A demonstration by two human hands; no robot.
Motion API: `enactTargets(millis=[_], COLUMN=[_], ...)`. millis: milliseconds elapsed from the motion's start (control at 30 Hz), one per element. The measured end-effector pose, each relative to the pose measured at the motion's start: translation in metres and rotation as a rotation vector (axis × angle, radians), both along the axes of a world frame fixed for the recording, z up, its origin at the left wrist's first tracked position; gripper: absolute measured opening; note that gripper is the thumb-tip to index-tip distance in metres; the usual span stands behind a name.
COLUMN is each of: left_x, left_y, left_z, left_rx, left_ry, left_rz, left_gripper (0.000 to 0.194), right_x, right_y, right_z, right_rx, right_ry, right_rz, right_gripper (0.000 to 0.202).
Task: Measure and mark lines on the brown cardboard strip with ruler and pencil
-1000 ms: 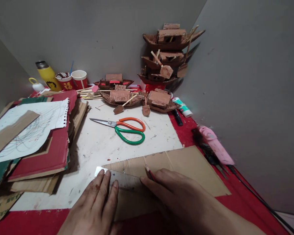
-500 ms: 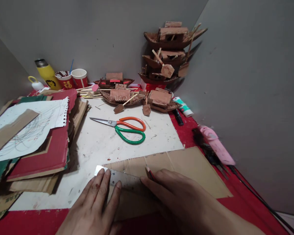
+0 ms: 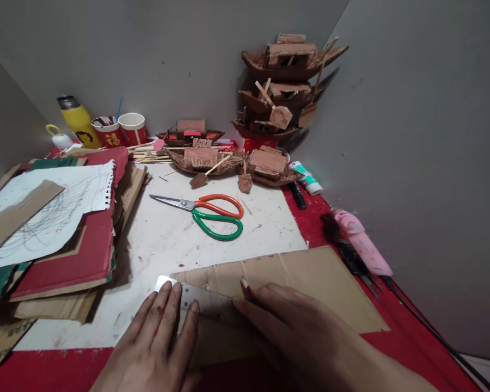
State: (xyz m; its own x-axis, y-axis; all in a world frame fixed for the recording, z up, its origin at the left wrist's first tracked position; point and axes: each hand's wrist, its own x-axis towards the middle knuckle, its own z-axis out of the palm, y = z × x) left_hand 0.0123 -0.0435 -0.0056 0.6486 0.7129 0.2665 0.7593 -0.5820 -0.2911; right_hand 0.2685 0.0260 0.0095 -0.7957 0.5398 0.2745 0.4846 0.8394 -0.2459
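A metal ruler (image 3: 207, 299) lies aslant across a sheet of brown cardboard (image 3: 310, 277). My left hand (image 3: 155, 332) rests on the ruler's left part, its fingers stretched out and pressing down. A pencil (image 3: 248, 289) with a dark red barrel is gripped in my right hand (image 3: 286, 321), its sharpened end pointing up and away from me. The fingertips of that hand also reach the ruler's upper edge. Much of the ruler's right part is hidden under my right hand. Beyond the cardboard lie scissors (image 3: 200, 212) with one orange and one green handle.
Several brown model boats (image 3: 202, 159) stand at the back, some stacked (image 3: 286, 62) by the wall. At left is a pile of cardboard and paper (image 3: 69, 234). Paper cups (image 3: 132, 129) and a yellow bottle (image 3: 79, 125) stand behind it. A pink glue gun (image 3: 363, 242) lies right.
My left hand has shifted slightly left along with the ruler's end. My right hand, with the pencil, has barely moved. The rest looks the same.
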Motion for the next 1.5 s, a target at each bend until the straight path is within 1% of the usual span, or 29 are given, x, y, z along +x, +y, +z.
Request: enactTargets(millis=[100, 200, 400, 533, 667, 800, 867, 1000, 1100, 1167, 1333, 1500], left_x=[0.001, 0.0, -0.003, -0.003, -0.003, -0.003, -0.004, -0.004, -0.003, -0.002, -0.003, -0.003], left_y=[0.0, 0.0, -0.003, -0.002, -0.001, -0.002, -0.002, -0.004, -0.003, -0.002, -0.002, -0.002], left_z=[0.0, -0.001, -0.002, -0.001, 0.0, -0.001, -0.002, -0.002, -0.001, 0.0, -0.001, 0.0], left_rx=[-0.009, -0.02, -0.077, -0.055, -0.053, -0.059, -0.079, -0.132, -0.137, -0.137, -0.138, -0.144], left_ry=[0.01, 0.013, 0.064, 0.052, 0.034, 0.026, 0.03, 0.035, 0.04, 0.051, 0.073, 0.052], left_rz=[0.0, 0.012, 0.036, 0.028, 0.035, 0.018, 0.029, 0.055, 0.048, 0.049, 0.054, 0.047], left_gripper=[0.06, 0.062, 0.07, 0.066, 0.062, 0.063, 0.065, 0.068, 0.07, 0.07, 0.069, 0.064], right_x=[0.001, 0.001, 0.001, 0.004, 0.003, 0.0, 0.0, -0.002, -0.002, -0.003, 0.0, -0.001], right_y=[-0.001, 0.0, -0.001, -0.002, -0.001, 0.0, 0.0, 0.001, 0.0, -0.001, -0.002, -0.001], right_z=[0.0, 0.0, -0.001, -0.003, -0.003, 0.001, 0.002, 0.006, 0.008, 0.009, 0.007, 0.008], right_rx=[0.016, 0.03, 0.0, -0.007, 0.017, 0.024, 0.024, -0.012, -0.017, -0.025, -0.008, -0.019], right_ry=[-0.007, -0.001, -0.035, -0.052, -0.035, -0.017, -0.021, -0.035, -0.026, -0.027, -0.015, 0.0], right_rz=[-0.021, -0.002, 0.001, 0.0, -0.002, -0.019, -0.015, -0.005, -0.036, -0.055, -0.022, -0.013], right_gripper=[0.033, 0.035, 0.035, 0.038, 0.035, 0.032, 0.033, 0.039, 0.046, 0.046, 0.041, 0.045])
